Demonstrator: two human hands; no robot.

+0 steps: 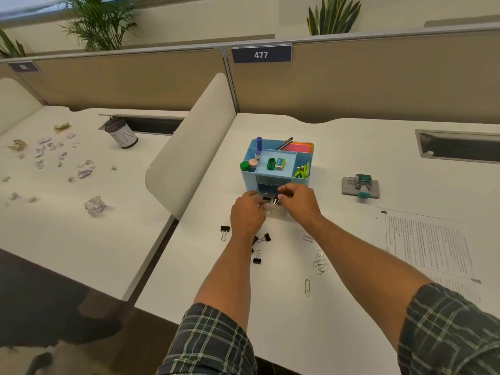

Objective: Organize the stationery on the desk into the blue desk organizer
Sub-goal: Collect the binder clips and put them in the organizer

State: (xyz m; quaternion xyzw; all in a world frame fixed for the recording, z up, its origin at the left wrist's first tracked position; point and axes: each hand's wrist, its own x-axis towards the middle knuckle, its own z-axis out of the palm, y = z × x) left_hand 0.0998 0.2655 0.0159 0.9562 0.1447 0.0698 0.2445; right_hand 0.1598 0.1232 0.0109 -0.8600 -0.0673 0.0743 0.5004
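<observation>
Paper clips (319,262) lie loose on the white bench (270,307) nearest the person, one apart at the front (307,287) and a small cluster beyond it on the right, with printed sheets (430,247) further right. Just past them, on the left, four or so black binder clips (257,259) are scattered beneath the left forearm. Beyond those, both hands meet over a small clear drawer (274,211) pulled out from the base of the blue desk organizer (276,165). The left hand (247,212) curls its fingers against the drawer's near left side, seemingly steadying it; the right hand (297,197) pinches a binder clip (275,203) over the drawer, where another black clip (266,198) already sits. The step in hand looks like filling the drawer with clips. Next comes releasing this clip, then reaching back for the loose binder and paper clips. Further off, the organizer's top compartments hold a green sharpener, a staple box, glue sticks, a pen and sticky notes, and a grey punch (361,186) waits to the right.
</observation>
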